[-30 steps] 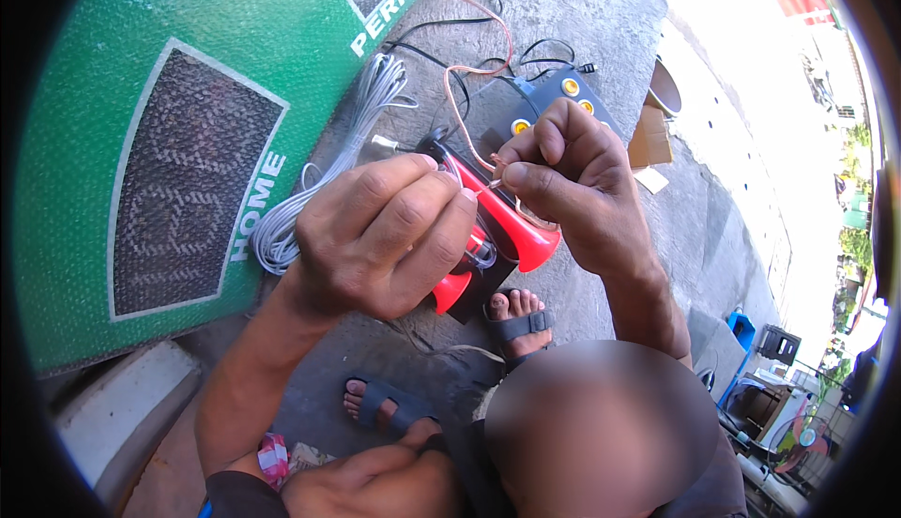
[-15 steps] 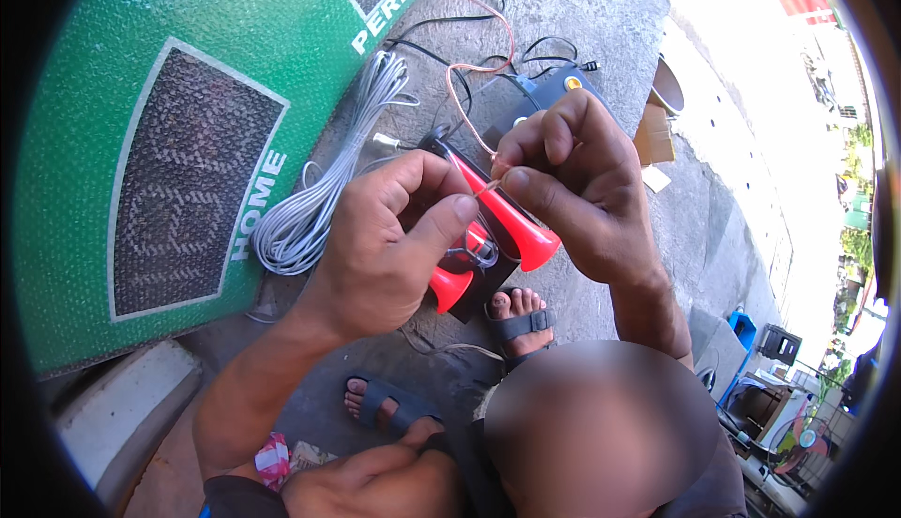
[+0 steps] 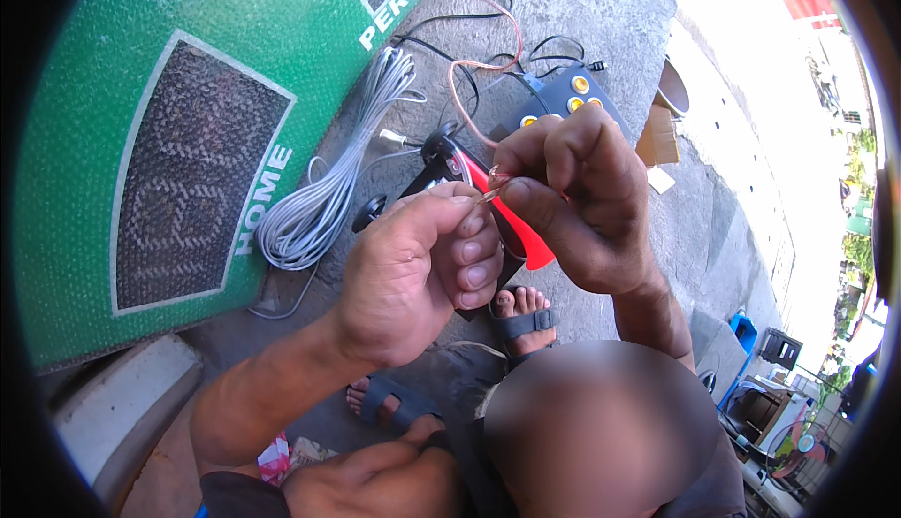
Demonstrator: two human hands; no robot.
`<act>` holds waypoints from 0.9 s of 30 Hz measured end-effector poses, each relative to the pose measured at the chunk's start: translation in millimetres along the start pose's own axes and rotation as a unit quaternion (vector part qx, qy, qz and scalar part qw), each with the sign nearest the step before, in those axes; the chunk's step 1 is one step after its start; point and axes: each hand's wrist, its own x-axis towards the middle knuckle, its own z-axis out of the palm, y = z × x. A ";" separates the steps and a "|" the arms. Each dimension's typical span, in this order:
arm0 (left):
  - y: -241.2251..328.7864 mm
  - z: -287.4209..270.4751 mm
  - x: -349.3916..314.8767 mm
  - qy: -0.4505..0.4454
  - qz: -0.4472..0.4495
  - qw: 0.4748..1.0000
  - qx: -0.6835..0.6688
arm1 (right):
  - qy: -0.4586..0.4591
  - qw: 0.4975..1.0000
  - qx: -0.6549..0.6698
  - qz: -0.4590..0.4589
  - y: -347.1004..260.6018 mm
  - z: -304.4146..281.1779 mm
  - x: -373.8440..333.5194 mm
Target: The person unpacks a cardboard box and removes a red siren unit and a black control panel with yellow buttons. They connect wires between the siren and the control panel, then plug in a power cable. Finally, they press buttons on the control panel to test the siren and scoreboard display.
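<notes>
A pale pink electrical wire (image 3: 457,79) runs down from the top of the head view to my hands. My right hand (image 3: 591,208) is closed in a pinch on the wire near its bare copper end. The fingertips of my left hand (image 3: 404,279) pinch the thin copper strands (image 3: 486,196), with its other fingers curled in. Below and behind my hands lies a black unit with a red trumpet horn (image 3: 538,251), partly hidden by them. Just beyond my right hand is a dark grey control box (image 3: 557,94) with round yellow buttons.
A large green scoreboard panel (image 3: 70,236), covered in bubble wrap, fills the left side. Next to it on the concrete floor lies a bundle of white cable (image 3: 310,213). A cardboard piece (image 3: 659,138) sits at the right. My sandalled foot (image 3: 526,323) is near the horn.
My left hand has rolled over, its curled fingers now showing, and covers the second horn that showed before. My right hand keeps its pinch, and more yellow buttons show.
</notes>
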 end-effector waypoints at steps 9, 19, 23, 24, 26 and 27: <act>34.4 0.6 10.2 -0.031 0.431 0.626 0.650 | -0.031 0.979 0.134 0.148 -5.2 -7.5 2.1; 42.6 -0.3 3.3 -0.080 0.348 0.638 0.683 | -0.055 0.975 0.130 0.171 -11.1 -10.9 2.8; 42.8 1.3 0.3 -0.053 0.324 0.576 0.749 | -0.067 0.990 0.000 0.127 -16.2 -8.7 1.8; 43.2 1.8 -0.5 -0.045 0.318 0.555 0.768 | -0.071 0.991 -0.041 0.103 -17.1 -8.0 1.8; 43.5 3.6 -2.8 -0.043 0.292 0.564 0.771 | -0.078 0.988 -0.115 0.060 -18.9 -7.2 1.3; 44.2 4.8 -3.7 -0.042 0.279 0.568 0.773 | -0.084 0.985 -0.147 0.029 -19.4 -6.0 0.7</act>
